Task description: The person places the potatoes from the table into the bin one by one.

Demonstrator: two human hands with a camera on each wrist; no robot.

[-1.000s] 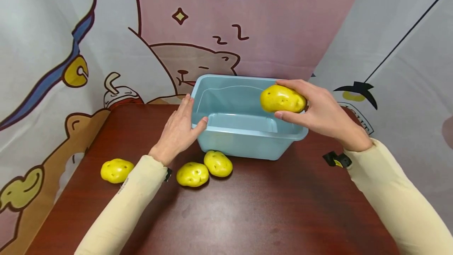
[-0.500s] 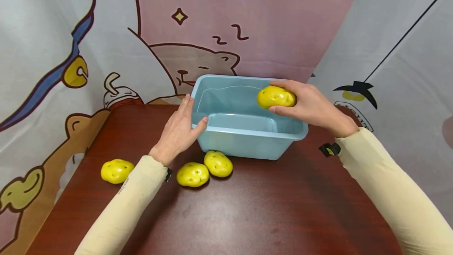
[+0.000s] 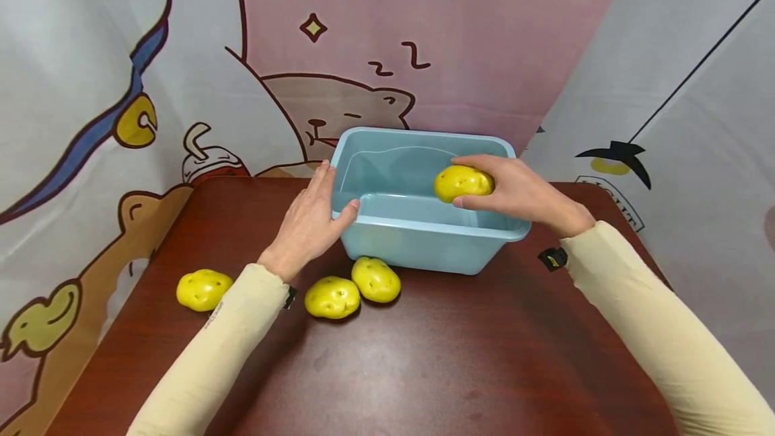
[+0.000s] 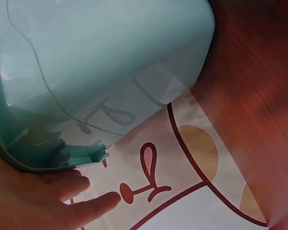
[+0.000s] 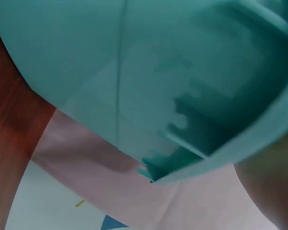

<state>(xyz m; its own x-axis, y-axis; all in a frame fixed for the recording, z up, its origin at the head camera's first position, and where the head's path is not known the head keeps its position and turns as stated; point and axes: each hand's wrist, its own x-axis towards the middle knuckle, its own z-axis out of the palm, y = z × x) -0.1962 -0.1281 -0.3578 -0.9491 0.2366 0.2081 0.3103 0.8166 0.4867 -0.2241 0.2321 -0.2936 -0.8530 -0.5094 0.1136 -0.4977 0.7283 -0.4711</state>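
In the head view a light blue plastic basin (image 3: 424,245) stands on the table. My right hand (image 3: 514,187) grips a yellow potato (image 3: 463,184) between thumb and fingers, over the basin's right half and overlapping its inside. My left hand (image 3: 309,221) lies with straight fingers against the basin's left end, thumb at the front rim. In the left wrist view the left fingers (image 4: 72,191) sit right beside the basin's rim (image 4: 43,169). The right wrist view shows mostly the basin's outer wall (image 5: 86,62); the potato is hidden there.
Two yellow potatoes, one (image 3: 376,280) by the basin's front wall and one (image 3: 332,297) beside it, lie on the dark red wooden table (image 3: 424,355). Another potato (image 3: 203,290) is at the left, partly behind the left sleeve. A printed cloth (image 3: 460,39) hangs behind.
My right hand has carried the potato leftward, then lower over the basin's inside. My left hand has stayed at the basin's left end. The view has shifted slightly.
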